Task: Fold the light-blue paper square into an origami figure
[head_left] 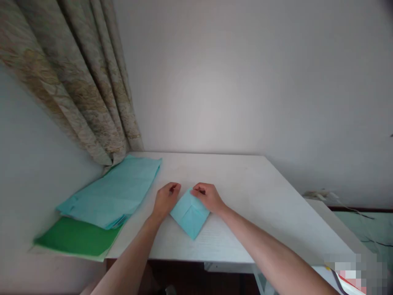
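A light blue sheet of paper (190,223), folded into a diamond with crease lines and a small triangular flap, lies on the white table in front of me. At its top corner my right hand (209,197) has thumb and fingers closed on the edge. My left hand (167,199) is at the paper's upper left side, its fingers curled and the tips together. Nothing shows between those left fingertips, and the heel of that hand is against or just beside the paper's left edge.
Larger light blue sheets (119,188) are stacked on the table's left end, over a green sheet (78,237) that juts past the edge. A patterned curtain (92,82) hangs at the left. Behind the white table (245,192) is a wall; cables (346,205) run at the right.
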Available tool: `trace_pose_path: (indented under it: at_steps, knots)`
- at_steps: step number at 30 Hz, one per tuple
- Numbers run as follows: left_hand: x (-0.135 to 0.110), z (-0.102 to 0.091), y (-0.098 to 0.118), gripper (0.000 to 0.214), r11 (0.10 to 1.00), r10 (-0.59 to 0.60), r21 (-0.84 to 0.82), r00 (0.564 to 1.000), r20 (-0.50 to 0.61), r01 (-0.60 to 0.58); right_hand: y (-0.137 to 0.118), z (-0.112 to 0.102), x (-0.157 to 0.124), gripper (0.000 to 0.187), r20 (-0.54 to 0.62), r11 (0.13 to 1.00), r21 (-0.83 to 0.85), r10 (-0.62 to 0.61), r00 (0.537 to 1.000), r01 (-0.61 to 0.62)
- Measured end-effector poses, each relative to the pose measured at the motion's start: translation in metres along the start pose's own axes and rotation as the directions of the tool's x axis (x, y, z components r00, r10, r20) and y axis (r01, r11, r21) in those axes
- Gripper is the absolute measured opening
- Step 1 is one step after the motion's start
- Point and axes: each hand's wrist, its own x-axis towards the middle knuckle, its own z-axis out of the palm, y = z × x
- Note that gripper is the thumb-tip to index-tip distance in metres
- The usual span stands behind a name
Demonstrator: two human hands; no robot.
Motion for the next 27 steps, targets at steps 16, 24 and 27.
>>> trace_pose_path:
  at_steps: [16, 24, 27]
  knots:
    - [-0.005, 0.001, 0.0, 0.024, 0.889, -0.163, -0.353, 0.922, 0.351, 0.291, 0.003, -0.004, 0.005, 0.019, -0.039, 0.997, -0.01, 0.07, 0.997, -0.071]
    - [-0.02, 0.016, 0.007, 0.03, 0.453, -0.323, -0.767, 0.886, 0.333, 0.454, 0.002, -0.008, 0.008, 0.042, -0.224, 0.988, 0.153, 0.048, 0.973, -0.014]
    - [-0.024, 0.022, 0.009, 0.032, 0.552, -0.316, -0.693, 0.886, 0.34, 0.463, 0.002, -0.008, 0.008, 0.032, -0.256, 0.986, 0.169, 0.047, 0.965, -0.004]
